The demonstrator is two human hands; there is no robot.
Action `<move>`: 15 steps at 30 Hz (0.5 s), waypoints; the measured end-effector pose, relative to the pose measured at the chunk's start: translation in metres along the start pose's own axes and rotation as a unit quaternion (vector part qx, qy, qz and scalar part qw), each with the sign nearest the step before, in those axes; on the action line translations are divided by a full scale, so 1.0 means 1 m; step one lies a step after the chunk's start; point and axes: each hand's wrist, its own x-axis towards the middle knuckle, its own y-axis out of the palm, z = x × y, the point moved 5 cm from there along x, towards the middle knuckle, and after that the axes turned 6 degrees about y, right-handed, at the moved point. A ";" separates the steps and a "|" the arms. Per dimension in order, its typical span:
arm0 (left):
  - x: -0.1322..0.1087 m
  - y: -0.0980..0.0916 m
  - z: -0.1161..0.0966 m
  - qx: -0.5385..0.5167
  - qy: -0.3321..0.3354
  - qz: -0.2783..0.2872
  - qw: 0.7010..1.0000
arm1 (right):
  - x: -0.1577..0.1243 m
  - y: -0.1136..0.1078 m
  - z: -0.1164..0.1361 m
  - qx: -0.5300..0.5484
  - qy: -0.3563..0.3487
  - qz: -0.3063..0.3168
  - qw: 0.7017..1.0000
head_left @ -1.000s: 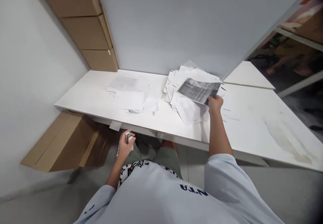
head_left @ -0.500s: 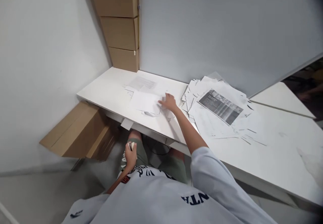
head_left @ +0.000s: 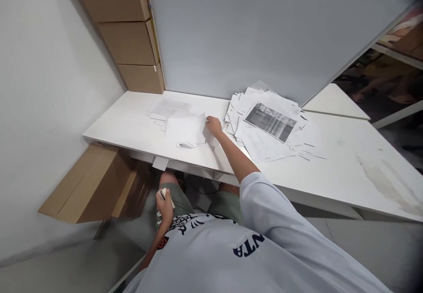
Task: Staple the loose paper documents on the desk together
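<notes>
My right hand (head_left: 214, 126) lies on the white tabletop, its fingers at the right edge of a loose blank-looking white sheet (head_left: 185, 128). Just right of it is a messy pile of paper sheets (head_left: 239, 125). A printed sheet with a grey picture (head_left: 270, 122) lies on top of the pile. Below the table edge, over my lap, my left hand (head_left: 165, 208) is shut around a small dark-and-pale object (head_left: 163, 193). I cannot tell what that object is.
A printed sheet (head_left: 171, 108) lies behind the loose sheets, and a paper strip (head_left: 160, 163) hangs over the table's front edge. A grey panel (head_left: 231, 33) stands behind the table. Stacked cardboard boxes (head_left: 128, 42) stand at left, with another box (head_left: 95, 185) below.
The printed sheet has left my right hand and lies on the pile. My right hand has moved left to the loose sheets. My left hand stays over my lap.
</notes>
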 end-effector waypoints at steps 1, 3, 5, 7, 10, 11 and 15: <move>-0.001 0.001 -0.001 -0.001 -0.002 0.003 1.000 | -0.005 -0.003 -0.010 0.000 0.013 -0.001 1.000; -0.002 0.006 -0.003 0.005 0.001 0.010 1.000 | -0.016 -0.013 -0.027 0.006 0.023 -0.026 0.999; -0.003 0.014 -0.005 0.015 0.006 0.023 1.000 | -0.028 -0.027 -0.041 0.026 0.006 -0.091 0.996; -0.004 0.022 -0.008 0.025 0.012 0.039 0.999 | -0.040 -0.044 -0.053 0.066 -0.016 -0.169 0.983; -0.005 0.032 -0.010 0.035 0.019 0.062 0.997 | -0.053 -0.064 -0.080 0.174 0.006 -0.247 0.953; -0.005 0.033 -0.011 0.040 0.022 0.068 0.997 | -0.056 -0.069 -0.092 0.216 0.028 -0.260 0.941; -0.002 0.033 -0.009 0.055 0.023 0.071 0.996 | -0.066 -0.073 -0.143 0.314 0.117 -0.249 0.909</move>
